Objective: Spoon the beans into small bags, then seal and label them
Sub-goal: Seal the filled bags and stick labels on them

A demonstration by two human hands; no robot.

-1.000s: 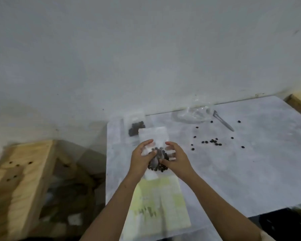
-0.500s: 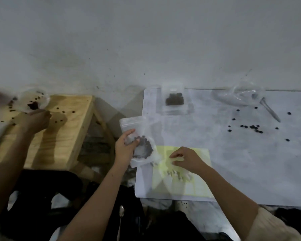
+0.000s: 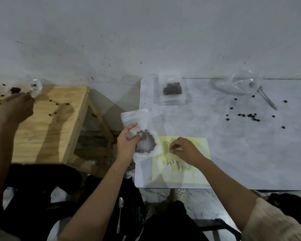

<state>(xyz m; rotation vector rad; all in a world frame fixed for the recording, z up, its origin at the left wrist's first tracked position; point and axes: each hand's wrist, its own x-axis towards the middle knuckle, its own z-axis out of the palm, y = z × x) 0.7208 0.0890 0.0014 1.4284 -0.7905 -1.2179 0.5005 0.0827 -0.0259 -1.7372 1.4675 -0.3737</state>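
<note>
Small clear zip bag [image 3: 137, 117], dark beans [image 3: 147, 136] pooled at btm, just left of yellow label sheet [image 3: 199, 178], left hand [image 3: 127, 145] clamped on bag, right hand [image 3: 184, 151] curled over sheet, grip can't tell, print too blurred

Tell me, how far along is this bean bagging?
Done: one filled bag lies by the wall. In hand: the left hand grips a second filled bag while the right hand is at the yellow label sheet. Left: labelling it, plus bagging the loose beans.
</note>
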